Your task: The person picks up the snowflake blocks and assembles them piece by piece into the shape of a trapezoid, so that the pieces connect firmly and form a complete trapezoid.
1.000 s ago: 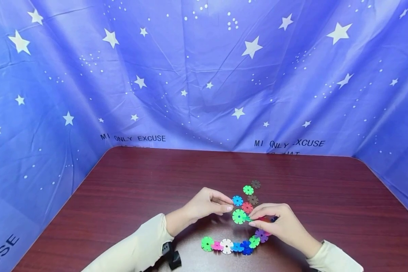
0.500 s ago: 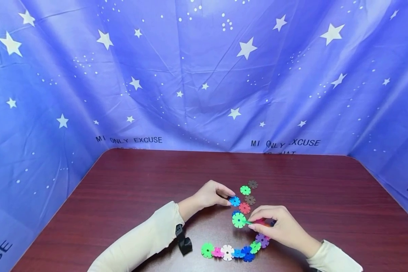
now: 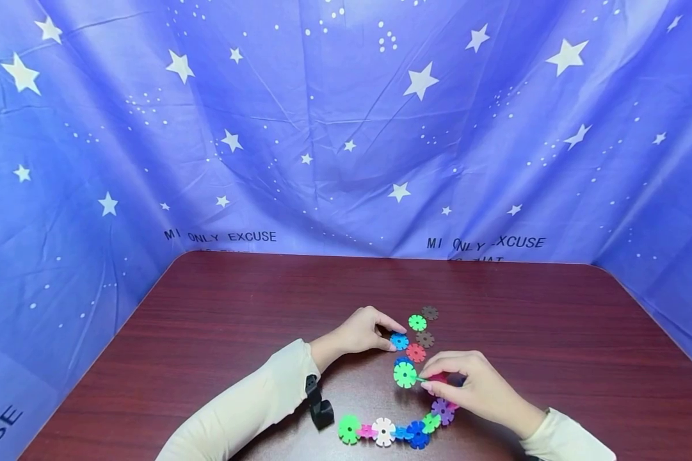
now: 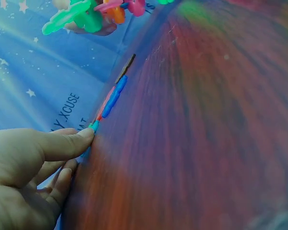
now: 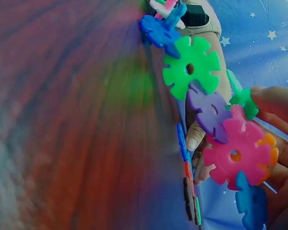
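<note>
My right hand (image 3: 472, 381) pinches a green piece of a chain of interlocking notched plastic discs. A bright green disc (image 3: 405, 375) ends the chain just left of those fingertips. From under the hand the chain curves round past a purple disc (image 3: 442, 411), a dark blue disc (image 3: 417, 435) and a white disc (image 3: 383, 432) to another green disc (image 3: 349, 429). Pink (image 5: 236, 154) and orange discs show close by the right fingers in the right wrist view. Flat on the table, a light blue disc (image 3: 399, 340) is held at its edges between thumb and finger of my left hand (image 3: 360, 330).
Loose discs lie beyond the chain: a red disc (image 3: 416, 353), a green one (image 3: 417, 322), two brown ones (image 3: 429, 313) and a dark blue one partly hidden. A black strap (image 3: 321, 410) hangs from the left cuff. Behind the dark red table (image 3: 253, 288) stands a starry blue curtain (image 3: 322, 128).
My left hand has moved away from the chain's green end, slightly farther back and right, onto the light blue disc. The right hand keeps its pinch, nearly in place.
</note>
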### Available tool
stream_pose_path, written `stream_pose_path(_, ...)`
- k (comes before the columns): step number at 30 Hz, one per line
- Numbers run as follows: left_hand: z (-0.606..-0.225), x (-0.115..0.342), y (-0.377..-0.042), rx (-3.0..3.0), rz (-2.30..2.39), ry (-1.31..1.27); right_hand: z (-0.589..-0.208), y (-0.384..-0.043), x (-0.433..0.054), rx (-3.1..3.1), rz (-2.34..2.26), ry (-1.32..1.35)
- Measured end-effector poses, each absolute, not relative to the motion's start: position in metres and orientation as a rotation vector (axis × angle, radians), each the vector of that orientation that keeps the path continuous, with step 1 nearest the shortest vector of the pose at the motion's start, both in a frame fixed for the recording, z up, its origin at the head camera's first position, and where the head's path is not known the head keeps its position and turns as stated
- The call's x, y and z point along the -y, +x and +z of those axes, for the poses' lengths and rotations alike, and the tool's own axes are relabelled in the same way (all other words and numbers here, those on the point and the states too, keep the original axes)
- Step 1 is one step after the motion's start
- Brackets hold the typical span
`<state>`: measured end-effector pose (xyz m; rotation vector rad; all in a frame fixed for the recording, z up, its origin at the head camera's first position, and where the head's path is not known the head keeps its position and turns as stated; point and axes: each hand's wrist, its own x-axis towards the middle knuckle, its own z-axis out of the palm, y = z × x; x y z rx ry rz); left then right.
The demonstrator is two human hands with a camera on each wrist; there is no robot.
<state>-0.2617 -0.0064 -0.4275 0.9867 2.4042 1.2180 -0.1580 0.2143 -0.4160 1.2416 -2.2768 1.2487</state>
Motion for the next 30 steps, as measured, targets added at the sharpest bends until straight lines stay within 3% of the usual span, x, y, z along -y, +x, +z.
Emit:
stream_pose_path(11,-0.415,0.015,-0.251,-2.446,1.132,0.950,-0.413,-0.154,-0.207,2.274,1.077,1.226)
stream_pose_path(30,-0.409,0.063,-0.222,-2.120,1.557,0.561,-0.417,-0.159,-0.198,2.413,1.105,0.960)
